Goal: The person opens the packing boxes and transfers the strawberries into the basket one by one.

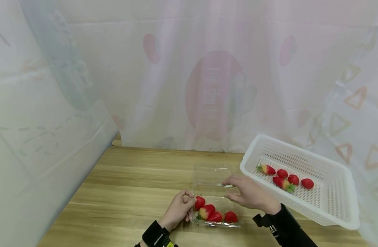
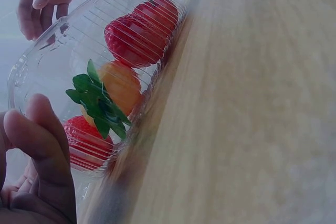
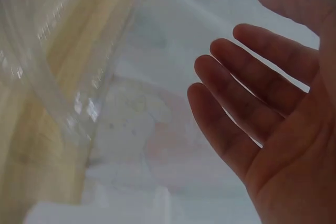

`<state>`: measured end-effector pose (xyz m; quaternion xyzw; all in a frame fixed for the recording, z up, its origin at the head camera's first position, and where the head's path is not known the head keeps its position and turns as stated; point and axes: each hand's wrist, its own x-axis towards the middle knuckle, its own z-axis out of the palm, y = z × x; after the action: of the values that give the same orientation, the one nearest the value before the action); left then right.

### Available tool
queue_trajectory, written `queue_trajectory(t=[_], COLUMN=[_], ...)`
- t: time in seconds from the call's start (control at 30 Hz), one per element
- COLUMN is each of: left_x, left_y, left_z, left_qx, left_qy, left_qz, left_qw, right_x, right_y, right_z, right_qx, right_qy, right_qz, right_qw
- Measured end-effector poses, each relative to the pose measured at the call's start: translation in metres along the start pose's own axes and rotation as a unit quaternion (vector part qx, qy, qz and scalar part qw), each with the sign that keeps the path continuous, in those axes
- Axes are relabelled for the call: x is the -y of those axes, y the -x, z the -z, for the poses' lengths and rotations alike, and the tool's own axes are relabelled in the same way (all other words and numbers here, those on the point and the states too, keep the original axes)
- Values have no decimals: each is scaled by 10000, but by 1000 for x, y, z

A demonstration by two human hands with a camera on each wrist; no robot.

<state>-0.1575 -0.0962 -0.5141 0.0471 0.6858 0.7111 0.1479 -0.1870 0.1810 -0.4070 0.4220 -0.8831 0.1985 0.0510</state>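
A clear plastic clamshell box [image 1: 218, 224] lies on the table with its lid [image 1: 210, 175] folded back. Inside it are several strawberries [image 1: 207, 211]; one shows green leaves [image 2: 97, 100] and a pale top in the left wrist view. My left hand [image 1: 178, 207] grips the box's left edge with curled fingers, partly hiding that end. Over the right side of the box hovers my right hand [image 1: 250, 193], its fingers [image 3: 231, 114] spread apart and nothing in its palm.
To the right stands a white perforated basket [image 1: 333, 192], with several strawberries [image 1: 281, 181] on its floor. The wood-grain table [image 1: 121, 192] ends at a printed cloth curtain [image 1: 164, 103] behind; more cloth hangs at both sides.
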Motion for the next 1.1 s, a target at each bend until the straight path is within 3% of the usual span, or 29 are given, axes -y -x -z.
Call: queue_trajectory(t=[0.23, 0.37, 0.67, 1.1], left_x=[-1, -1, -1, 0], left_y=[0, 0, 1, 0], left_z=[0, 0, 0, 1], left_qx=[-17, -54, -53, 8], left_qy=[-76, -102, 5, 16], left_qz=[41, 18, 60, 47], left_qw=[10000, 9999, 10000, 10000], right_x=[6, 7, 12, 15], right_y=[-1, -3, -3, 1], right_z=[-22, -31, -48, -57], right_qx=[842, 1102, 1339, 1518], right_qy=[-694, -720, -731, -1007], right_qz=[10, 107, 58, -298], right_qw=[9940, 9912, 9883, 9828])
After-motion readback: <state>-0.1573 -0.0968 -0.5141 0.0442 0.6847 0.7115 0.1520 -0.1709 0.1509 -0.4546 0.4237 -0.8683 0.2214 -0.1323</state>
